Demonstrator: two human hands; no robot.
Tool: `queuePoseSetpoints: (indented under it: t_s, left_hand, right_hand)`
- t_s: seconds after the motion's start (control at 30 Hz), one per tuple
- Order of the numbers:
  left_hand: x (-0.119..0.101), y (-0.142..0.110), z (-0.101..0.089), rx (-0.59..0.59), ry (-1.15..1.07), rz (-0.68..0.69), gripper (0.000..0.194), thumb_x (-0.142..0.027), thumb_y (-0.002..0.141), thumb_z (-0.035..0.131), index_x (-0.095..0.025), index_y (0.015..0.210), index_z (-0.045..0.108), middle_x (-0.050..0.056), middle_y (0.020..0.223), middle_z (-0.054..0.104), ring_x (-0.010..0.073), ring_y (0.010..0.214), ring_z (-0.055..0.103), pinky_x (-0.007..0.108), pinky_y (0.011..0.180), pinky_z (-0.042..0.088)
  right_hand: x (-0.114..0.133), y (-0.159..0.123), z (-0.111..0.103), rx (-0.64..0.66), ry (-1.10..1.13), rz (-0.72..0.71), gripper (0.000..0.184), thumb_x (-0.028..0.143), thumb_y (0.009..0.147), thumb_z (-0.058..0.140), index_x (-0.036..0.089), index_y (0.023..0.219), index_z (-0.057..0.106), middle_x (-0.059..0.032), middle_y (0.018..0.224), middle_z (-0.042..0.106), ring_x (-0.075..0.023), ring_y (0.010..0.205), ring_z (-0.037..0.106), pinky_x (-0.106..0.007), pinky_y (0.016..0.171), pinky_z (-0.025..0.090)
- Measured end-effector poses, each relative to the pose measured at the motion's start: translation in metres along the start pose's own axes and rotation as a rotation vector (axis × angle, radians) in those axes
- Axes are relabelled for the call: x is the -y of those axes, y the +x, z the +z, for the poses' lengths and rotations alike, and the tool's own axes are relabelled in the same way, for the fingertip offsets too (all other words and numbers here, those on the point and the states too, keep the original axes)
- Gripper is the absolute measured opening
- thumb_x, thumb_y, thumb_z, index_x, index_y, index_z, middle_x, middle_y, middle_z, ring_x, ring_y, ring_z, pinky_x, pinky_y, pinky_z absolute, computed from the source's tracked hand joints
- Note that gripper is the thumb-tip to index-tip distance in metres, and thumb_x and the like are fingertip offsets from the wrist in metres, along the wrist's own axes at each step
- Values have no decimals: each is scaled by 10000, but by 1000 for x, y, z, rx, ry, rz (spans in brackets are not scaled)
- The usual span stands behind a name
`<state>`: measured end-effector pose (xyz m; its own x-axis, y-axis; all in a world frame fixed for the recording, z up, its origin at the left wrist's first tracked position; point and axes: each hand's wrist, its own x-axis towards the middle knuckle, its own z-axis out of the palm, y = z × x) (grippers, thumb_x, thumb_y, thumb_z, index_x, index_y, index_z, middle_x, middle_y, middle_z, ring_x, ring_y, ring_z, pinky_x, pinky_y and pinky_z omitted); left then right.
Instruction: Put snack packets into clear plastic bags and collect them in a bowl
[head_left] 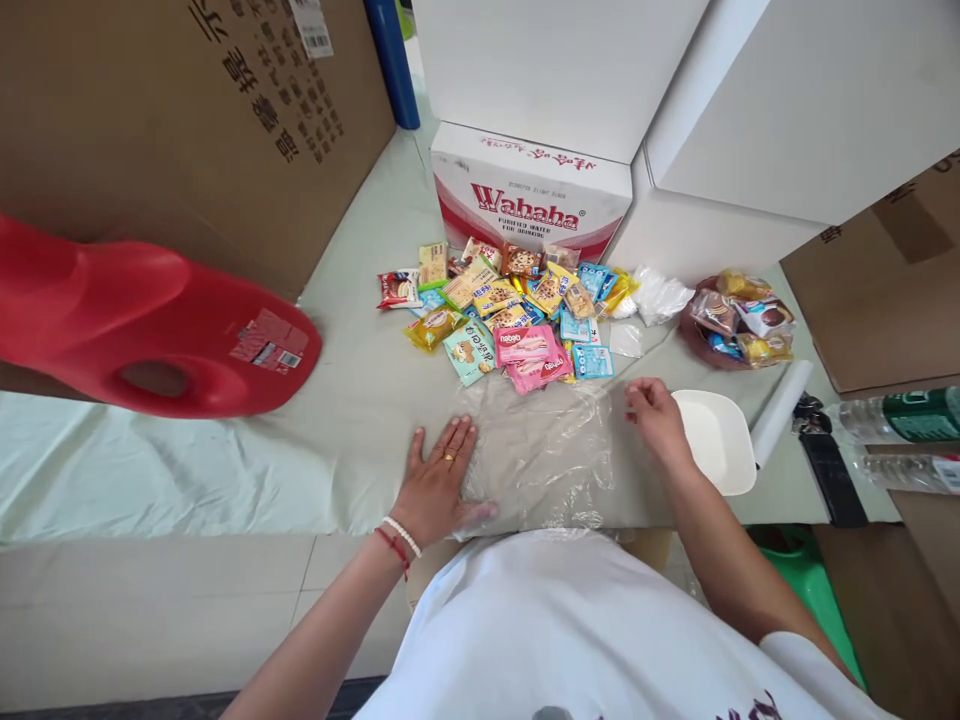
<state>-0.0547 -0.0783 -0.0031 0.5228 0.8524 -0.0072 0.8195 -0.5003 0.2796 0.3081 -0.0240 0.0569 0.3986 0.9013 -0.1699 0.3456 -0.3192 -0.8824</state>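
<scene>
My left hand [439,475] lies flat with its fingers spread, at the left edge of a clear plastic bag [551,440]. The bag is spread out on the cloth-covered table, slightly wrinkled. To the right of the bag, my right hand [654,418] has its fingers curled together; whatever they may hold is hidden. Just beside that hand stands a white square bowl [716,440]. Beyond the bag lies a pile of small wrapped snacks, with pink wafer packets [529,350] and a mint-green packet [470,350] at its near side.
A red jug [165,330] lies at left before a cardboard box [187,120]. The Wahaha carton [536,195] stands behind the snacks. Right are crumpled white plastic [660,295], a bowl of snacks [697,345], a white roll [780,415], a black strap-like item [832,480] and bottles [911,415].
</scene>
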Motion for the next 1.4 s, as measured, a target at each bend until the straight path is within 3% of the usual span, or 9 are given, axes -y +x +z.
queuePoseSetpoints:
  t_s: [0.1, 0.2, 0.37, 0.5, 0.73, 0.9, 1.07, 1.2, 1.4]
  left_hand:
    - [1, 0, -3, 43, -28, -8, 1121, -782, 752, 593, -104, 1599, 309, 251, 1638, 280, 438, 1510, 308, 674, 1226, -22]
    - [2, 1, -5, 102, -51, -6, 1242, -819, 665, 649, -105, 1609, 277, 248, 1653, 240, 443, 1525, 268, 671, 1228, -42]
    - [7, 1, -6, 155, -52, -1, 1315, -818, 623, 686, -99, 1622, 222, 247, 1660, 216, 439, 1534, 245, 679, 1226, -43]
    - [9, 0, -4, 144, -74, -5, 1289, -804, 647, 683, -118, 1628, 205, 221, 1666, 226, 411, 1540, 249, 654, 1240, -47]
    - [10, -3, -2, 114, -109, 9, 1284, -781, 650, 703, -134, 1633, 188, 217, 1668, 227, 403, 1547, 233, 649, 1240, -69]
    - [12, -4, 0, 108, -90, 20, 1306, -805, 632, 704, -145, 1634, 188, 223, 1666, 235, 412, 1552, 213, 656, 1239, -43]
    - [12, -3, 0, 105, -83, 25, 1290, -809, 659, 684, -139, 1636, 172, 222, 1664, 232, 398, 1547, 239, 643, 1243, -64]
    - [11, -3, -3, 116, -91, 10, 1268, -814, 677, 667, -142, 1635, 181, 213, 1666, 230, 391, 1545, 246, 627, 1248, -74]
    - [8, -1, -8, 133, -95, -7, 1235, -782, 666, 706, -153, 1623, 245, 213, 1656, 278, 406, 1536, 262, 636, 1253, 4]
  right_hand:
    - [31, 23, 1, 9, -252, -230, 240, 447, 918, 533, 240, 1011, 611, -59, 991, 672, -225, 916, 607, -359, 796, 551]
    - [72, 59, 29, 163, -688, -539, 299, 289, 924, 529, 209, 1185, 650, -116, 1210, 661, -285, 1126, 570, -434, 995, 486]
    - [124, 129, 94, 396, -1174, -873, 632, 92, 944, 400, 193, 1567, 359, -137, 1642, 318, -326, 1374, 424, -441, 1037, 444]
    - [128, 148, 106, 408, -1323, -781, 478, 126, 983, 364, 129, 1444, 491, -230, 1448, 517, -336, 1232, 552, -423, 913, 489]
    - [88, 121, 51, 240, -1373, -447, 566, 589, 890, 632, 152, 1248, 590, -218, 1169, 657, -329, 1001, 667, -391, 796, 493]
    - [96, 144, 31, 200, -1117, -222, 652, 788, 864, 497, 161, 920, 666, -144, 872, 699, -266, 800, 648, -330, 666, 445]
    - [130, 183, 53, -60, -964, -400, 568, 633, 929, 512, 116, 1139, 613, -169, 1095, 660, -267, 935, 612, -341, 754, 467]
    - [138, 199, 90, 22, -1121, -737, 461, 398, 944, 563, 95, 1289, 522, -233, 1327, 549, -346, 1210, 509, -402, 888, 476]
    - [128, 209, 131, 74, -1247, -571, 501, 224, 882, 590, 76, 1347, 479, -260, 1285, 582, -354, 1086, 626, -463, 871, 512]
